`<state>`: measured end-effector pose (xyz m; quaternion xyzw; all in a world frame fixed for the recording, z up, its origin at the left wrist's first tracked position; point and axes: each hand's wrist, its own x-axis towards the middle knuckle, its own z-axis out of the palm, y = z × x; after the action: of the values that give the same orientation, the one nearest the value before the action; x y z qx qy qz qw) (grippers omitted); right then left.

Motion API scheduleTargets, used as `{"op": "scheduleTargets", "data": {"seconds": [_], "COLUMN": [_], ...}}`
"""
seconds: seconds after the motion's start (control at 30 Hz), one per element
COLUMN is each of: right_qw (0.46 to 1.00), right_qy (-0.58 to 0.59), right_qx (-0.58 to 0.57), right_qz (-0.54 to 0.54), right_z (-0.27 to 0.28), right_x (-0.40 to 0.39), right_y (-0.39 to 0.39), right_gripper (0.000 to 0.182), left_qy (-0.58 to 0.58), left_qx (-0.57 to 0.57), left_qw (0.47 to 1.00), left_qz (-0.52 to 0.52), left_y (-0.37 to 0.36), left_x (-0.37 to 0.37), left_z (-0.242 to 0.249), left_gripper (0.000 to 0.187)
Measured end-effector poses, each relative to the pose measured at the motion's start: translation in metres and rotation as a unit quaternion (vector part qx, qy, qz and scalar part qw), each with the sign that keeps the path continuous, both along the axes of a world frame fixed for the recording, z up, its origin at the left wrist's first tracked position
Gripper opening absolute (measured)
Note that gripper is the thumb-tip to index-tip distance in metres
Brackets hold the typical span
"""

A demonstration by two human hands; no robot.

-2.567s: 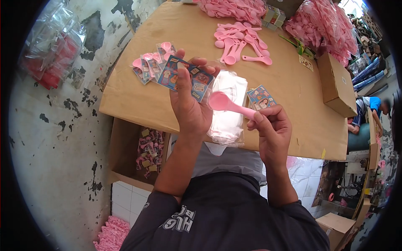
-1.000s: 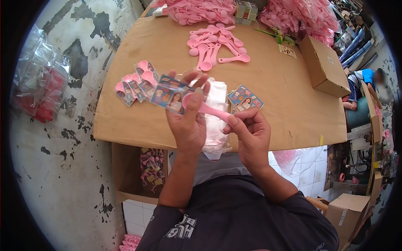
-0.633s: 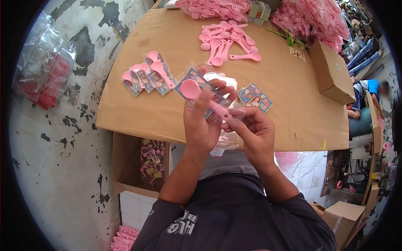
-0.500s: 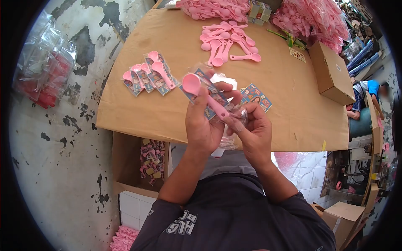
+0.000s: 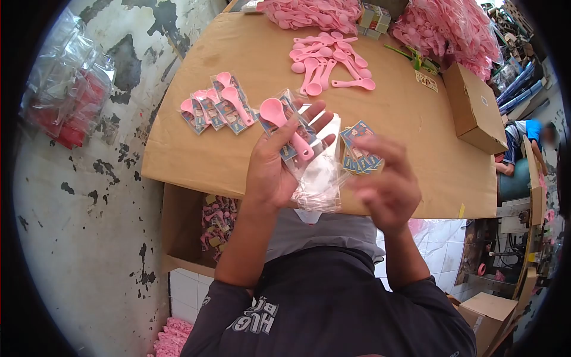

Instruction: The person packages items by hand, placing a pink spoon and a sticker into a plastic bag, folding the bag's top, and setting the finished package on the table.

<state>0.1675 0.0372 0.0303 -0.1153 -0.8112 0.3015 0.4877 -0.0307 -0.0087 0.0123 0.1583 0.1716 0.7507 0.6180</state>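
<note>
My left hand (image 5: pixel 276 163) holds a pink spoon (image 5: pixel 273 112) together with a blue printed card (image 5: pixel 288 150) in a clear bag, thumb over the spoon's handle. My right hand (image 5: pixel 389 184) is apart from it, blurred, its fingers spread. Between the hands, clear plastic bags (image 5: pixel 321 178) lie at the table's front edge. Beside my right hand is a fanned stack of printed cards (image 5: pixel 360 156). To the left lie several bagged cards with spoons (image 5: pixel 236 106). Loose pink spoons (image 5: pixel 324 62) form a pile farther back.
Large bags of pink spoons (image 5: pixel 443 35) and small boxes (image 5: pixel 373 21) stand at the back of the table (image 5: pixel 196 157). A cardboard box (image 5: pixel 474 107) sits at the right. Below the left edge, an open carton (image 5: pixel 178 226) holds packed spoons. Another person (image 5: pixel 526 140) is far right.
My right hand has let go of the bag's end and moved right and down, opening. The card stack and clear bags are now more exposed.
</note>
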Motion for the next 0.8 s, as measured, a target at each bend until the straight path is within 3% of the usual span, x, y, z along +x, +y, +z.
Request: {"op": "scheduleTargets", "data": {"seconds": [0.03, 0.1, 0.13, 0.3, 0.4, 0.47, 0.5, 0.57, 0.63, 0.7, 0.73, 0.8], "right_qw": [1.0, 0.981, 0.972, 0.975, 0.989, 0.999, 1.0, 0.98, 0.979, 0.953, 0.946, 0.927], "right_qy": [0.0, -0.101, -0.135, -0.129, -0.081, -0.018, -0.018, 0.028, -0.018, -0.029, -0.013, -0.006], "right_qx": [0.0, 0.097, 0.129, 0.162, 0.119, -0.001, -0.001, -0.193, -0.199, -0.301, -0.325, -0.375], "right_qz": [0.0, -0.137, -0.146, -0.08, -0.043, 0.03, 0.025, -0.025, -0.051, -0.006, 0.019, 0.029], "right_z": [0.001, 0.009, 0.009, 0.007, 0.014, 0.015, 0.014, 0.01, 0.009, 0.005, 0.004, 0.007], "right_x": [-0.001, -0.008, -0.012, -0.021, -0.017, -0.009, -0.008, -0.008, -0.006, -0.009, -0.012, -0.011], "right_y": [0.005, 0.016, 0.018, 0.021, 0.024, 0.029, 0.027, 0.021, 0.021, 0.016, 0.013, 0.011], "right_gripper": [0.021, 0.026, 0.035, 0.043, 0.036, 0.027, 0.027, 0.022, 0.03, 0.037, 0.038, 0.032], "left_qy": [-0.006, 0.0, -0.02, -0.015, 0.015, 0.026, 0.027, 0.168, 0.187, 0.357, 0.356, 0.352], "left_qx": [-0.011, -0.005, -0.006, -0.02, -0.033, -0.019, -0.019, 0.001, 0.026, 0.019, 0.013, 0.004], "left_qw": [1.0, 0.999, 0.997, 0.984, 0.991, 0.994, 0.994, 0.985, 0.98, 0.932, 0.934, 0.936], "left_qz": [-0.024, -0.046, -0.08, -0.179, -0.132, -0.1, -0.105, -0.046, -0.064, -0.064, -0.011, -0.021], "left_y": [-0.001, -0.001, -0.002, -0.002, -0.006, -0.003, -0.003, -0.005, -0.007, -0.01, -0.007, -0.008], "left_x": [-0.001, 0.001, 0.004, 0.01, 0.014, 0.011, 0.009, 0.006, 0.01, 0.013, 0.022, 0.019], "left_z": [0.002, 0.003, 0.004, -0.005, 0.0, -0.003, -0.005, -0.004, 0.003, 0.003, 0.004, 0.0], "left_gripper": [0.047, 0.049, 0.05, 0.049, 0.052, 0.057, 0.057, 0.061, 0.059, 0.054, 0.046, 0.043]}}
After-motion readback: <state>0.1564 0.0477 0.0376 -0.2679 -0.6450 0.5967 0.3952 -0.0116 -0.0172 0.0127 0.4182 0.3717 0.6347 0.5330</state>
